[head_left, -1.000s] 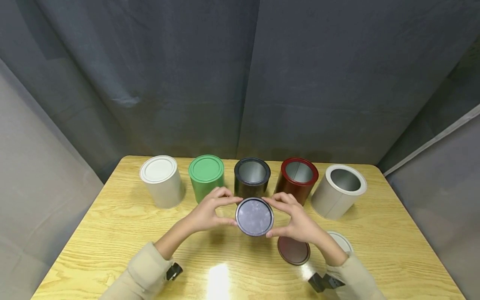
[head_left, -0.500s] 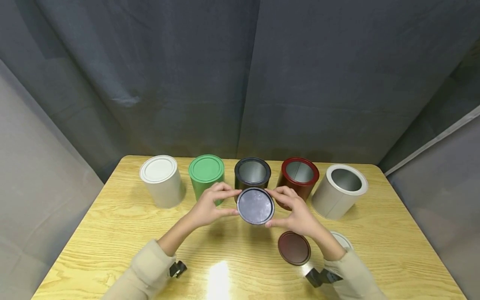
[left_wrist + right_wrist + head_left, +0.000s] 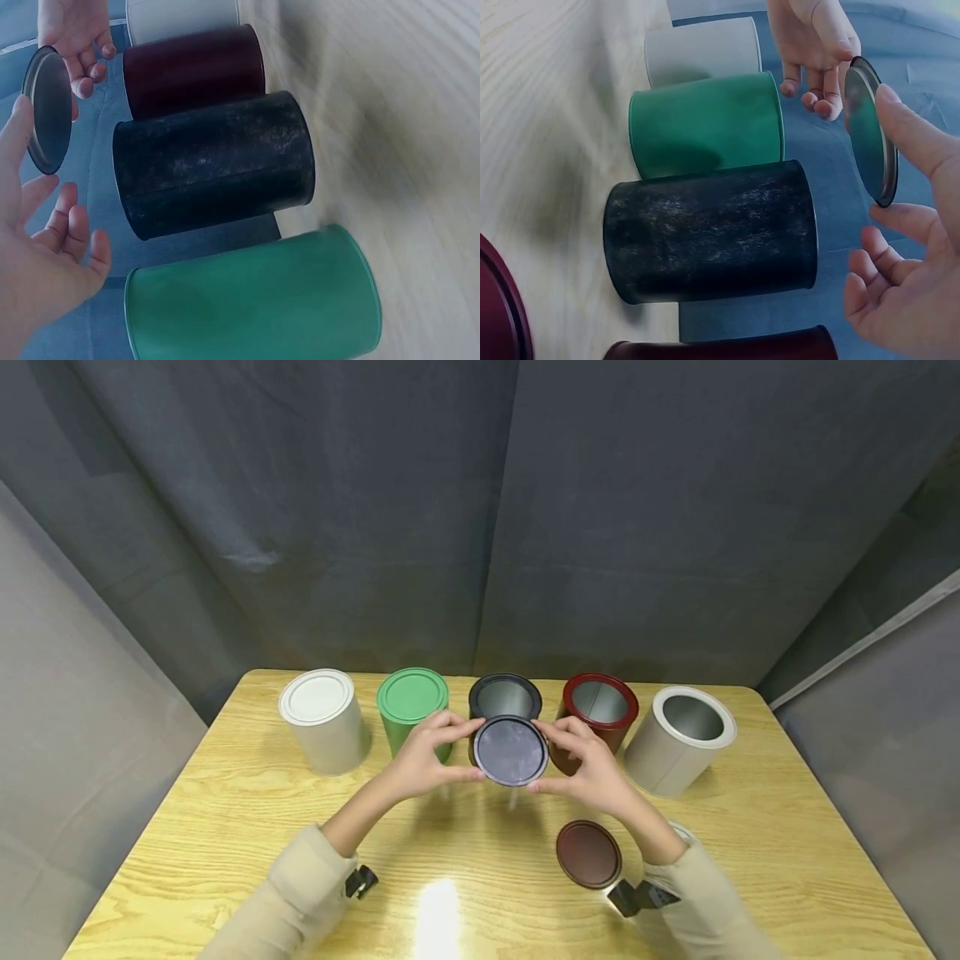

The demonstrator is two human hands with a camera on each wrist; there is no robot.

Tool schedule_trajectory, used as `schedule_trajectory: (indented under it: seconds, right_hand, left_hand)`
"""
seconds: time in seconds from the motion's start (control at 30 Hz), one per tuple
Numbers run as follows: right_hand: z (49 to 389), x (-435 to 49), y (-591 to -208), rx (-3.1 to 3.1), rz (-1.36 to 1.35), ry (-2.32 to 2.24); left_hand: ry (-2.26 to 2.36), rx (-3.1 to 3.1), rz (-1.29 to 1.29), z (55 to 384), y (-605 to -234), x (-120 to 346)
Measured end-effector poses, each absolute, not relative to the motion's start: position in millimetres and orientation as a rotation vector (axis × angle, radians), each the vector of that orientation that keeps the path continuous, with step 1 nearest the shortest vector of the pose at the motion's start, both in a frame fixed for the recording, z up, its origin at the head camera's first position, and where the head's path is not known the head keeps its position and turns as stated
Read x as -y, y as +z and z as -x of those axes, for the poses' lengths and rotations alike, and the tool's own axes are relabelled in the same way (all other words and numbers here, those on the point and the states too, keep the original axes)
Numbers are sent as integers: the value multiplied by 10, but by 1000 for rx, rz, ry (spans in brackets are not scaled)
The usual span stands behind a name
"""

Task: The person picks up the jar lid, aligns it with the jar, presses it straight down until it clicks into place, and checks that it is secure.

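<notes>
A round black can lid (image 3: 512, 751) is held level between both hands, thumbs at its near edge and index fingers at its far edge. My left hand (image 3: 422, 760) pinches its left side, and my right hand (image 3: 588, 768) pinches the right side. Just behind the lid stands the open black can (image 3: 505, 699), partly hidden by it in the head view. Both wrist views show the lid (image 3: 49, 110) apart from the black can (image 3: 712, 232), above the height of its rim. The other fingers of both hands are loosely curled in the air.
Left of the black can stand a lidded green can (image 3: 412, 697) and a lidded white can (image 3: 318, 710). To its right are an open red can (image 3: 600, 703) and an open white can (image 3: 686, 727). A dark red lid (image 3: 588, 854) lies on the table; a white lid (image 3: 682, 832) is mostly hidden by the right forearm.
Both hands have carried the black lid away from me, toward the black can, so that it now overlaps the can's near rim in the head view. The cans have not moved noticeably.
</notes>
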State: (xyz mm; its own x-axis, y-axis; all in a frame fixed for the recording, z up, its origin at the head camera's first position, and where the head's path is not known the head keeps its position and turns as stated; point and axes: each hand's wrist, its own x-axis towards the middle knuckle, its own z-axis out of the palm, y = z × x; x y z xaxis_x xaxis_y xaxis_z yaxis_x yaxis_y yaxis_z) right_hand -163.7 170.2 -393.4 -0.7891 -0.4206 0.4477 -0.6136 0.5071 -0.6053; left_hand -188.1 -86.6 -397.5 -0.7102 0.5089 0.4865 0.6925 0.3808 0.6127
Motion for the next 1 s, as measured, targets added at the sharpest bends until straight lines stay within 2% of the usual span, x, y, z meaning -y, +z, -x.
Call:
schedule_trajectory:
  seconds: [1.0]
  right_hand:
    - [2027, -1657, -3621, 2687, -768, 1070]
  left_hand:
    - [-1131, 2571, 1020, 2296, -3674, 884]
